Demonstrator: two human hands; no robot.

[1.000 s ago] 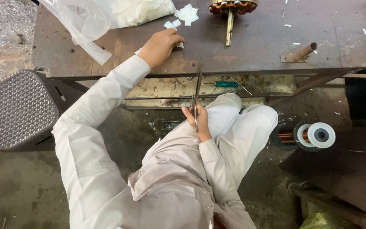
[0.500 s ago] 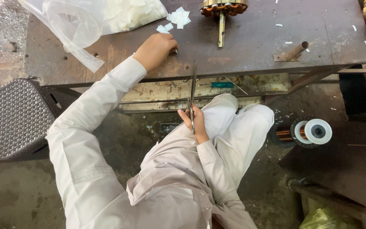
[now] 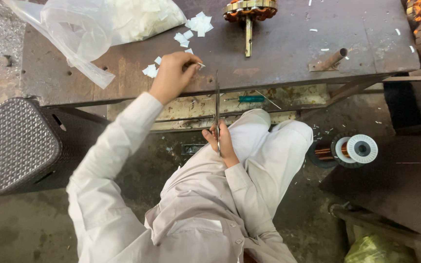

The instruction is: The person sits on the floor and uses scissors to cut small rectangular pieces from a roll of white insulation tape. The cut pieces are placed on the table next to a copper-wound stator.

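Pinching hand (left): the left hand (image 3: 171, 77) rests at the near edge of the metal table (image 3: 278, 63), fingers bunched nearly shut, fingertips closed on a small white slip (image 3: 200, 64).
Right hand: the right hand (image 3: 222, 141) sits low over the lap, curled shut around the handles of the scissors (image 3: 217, 104), whose blades stand up towards the table edge; I cannot tell whether the blades are parted.
Step in hand: by the look of it, taking up one slip while the scissors wait.
What the move calls for: a fine fingertip grip, since the slip is thin and lies flat, and care with the blade tips just beside the left hand.
Around the hands: more white pieces (image 3: 183, 38) lie scattered beyond the left hand, near a clear plastic bag (image 3: 98, 24) of the same stuff.
Further out: a motor armature (image 3: 248, 12) at the far edge, a green screwdriver (image 3: 249, 99) on the shelf below, a wire spool (image 3: 354, 149) on the floor.
Change from half a second ago: the left hand then lay flatter on the table; now its fingers are gathered on the slip. The scissors are held as before.
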